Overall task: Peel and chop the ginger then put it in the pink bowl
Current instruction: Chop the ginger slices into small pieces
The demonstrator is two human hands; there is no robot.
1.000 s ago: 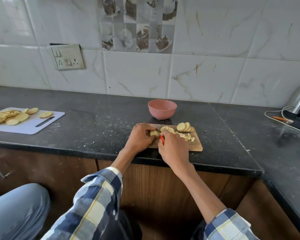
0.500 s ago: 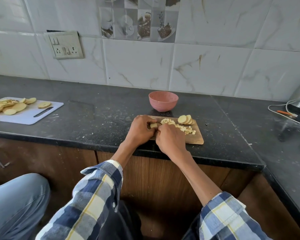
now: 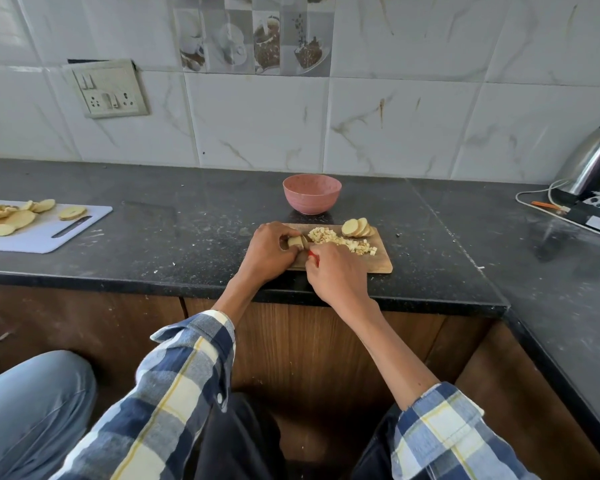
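Ginger piece (image 3: 296, 241) still gripped by left hand (image 3: 268, 252), knife handle's red (image 3: 313, 255) showing again

Both forearms reach over the counter's (image 3: 187, 216) front edge; left hand (image 3: 269, 252) and right hand (image 3: 336, 271) curl close together, fingers gripping.

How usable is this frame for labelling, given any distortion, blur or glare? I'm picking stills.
Head view: wide-angle bending curves the counter edge and tile lines; daylight is soft, with a sheen on the kettle; the left hand, right hand, ginger piece and pink bowl are sharp; the near sleeves look slightly soft.
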